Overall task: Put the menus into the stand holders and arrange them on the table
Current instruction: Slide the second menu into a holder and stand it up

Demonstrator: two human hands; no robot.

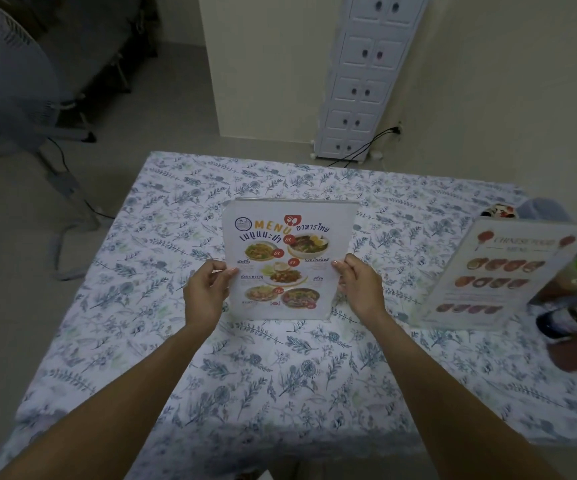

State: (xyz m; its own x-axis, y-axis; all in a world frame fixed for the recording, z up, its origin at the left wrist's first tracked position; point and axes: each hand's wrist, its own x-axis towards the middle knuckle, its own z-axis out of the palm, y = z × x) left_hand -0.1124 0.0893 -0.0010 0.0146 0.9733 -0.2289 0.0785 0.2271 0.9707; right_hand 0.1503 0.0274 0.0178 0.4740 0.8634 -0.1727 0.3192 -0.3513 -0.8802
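At nine o'clock of the table's middle, our left hand [207, 289] pinches the left edge of the Thai menu stand [289, 259], thumb in front and fingers behind. The stand rests upright at the centre of the table [280, 375], its base on the floral cloth. At three o'clock of it, our right hand [358, 284] grips the right edge the same way. We judge the clear holder stiff, light and rather slick, so both side edges at mid-height seem the safest hold. Further toward three o'clock, the Chinese menu stand [501, 271] leans beside blurred items we cannot identify. The cloth looks soft and wrinkled. A fan [6, 81] stands at ten o'clock, a white cabinet [366, 74] at one o'clock.
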